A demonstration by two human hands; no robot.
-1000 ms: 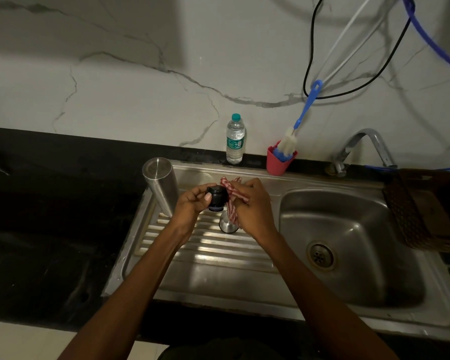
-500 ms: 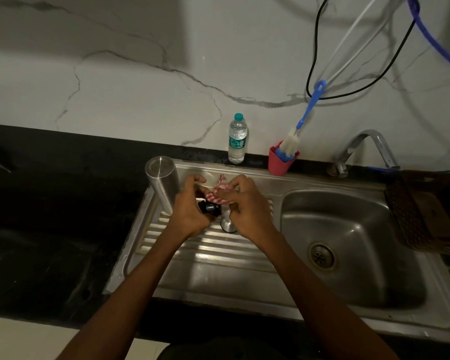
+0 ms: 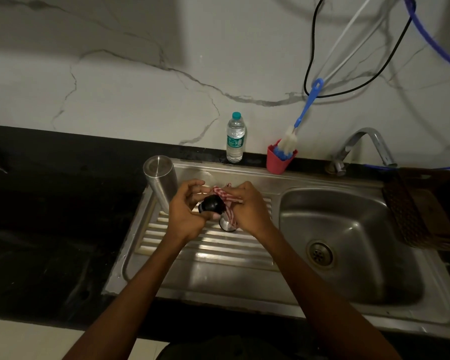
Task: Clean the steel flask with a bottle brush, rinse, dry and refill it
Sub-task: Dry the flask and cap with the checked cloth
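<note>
Since a second ago the black stopper (image 3: 210, 204) has tilted onto its side and the checked cloth (image 3: 225, 197) has shifted over its upper edge.

Head view: the left hand (image 3: 186, 213) has its fingers curled round the stopper, while the right hand (image 3: 248, 207) pinches the cloth against it, both held just above the ribbed drainboard of the sink (image 3: 218, 255). Below the hands a small steel cap (image 3: 226, 224) rests on the drainboard. The steel flask (image 3: 161, 180) stands bottom-up at the drainboard's far left corner, apart from both hands.

By my reading, scrubbing and rinsing are finished: the bottle brush (image 3: 289, 141) sits back in its red cup (image 3: 279, 159) by the wall. Drying of the small parts is under way. Refilling, probably from the water bottle (image 3: 235, 139) or tap (image 3: 361, 146), and closing up are left.
</note>
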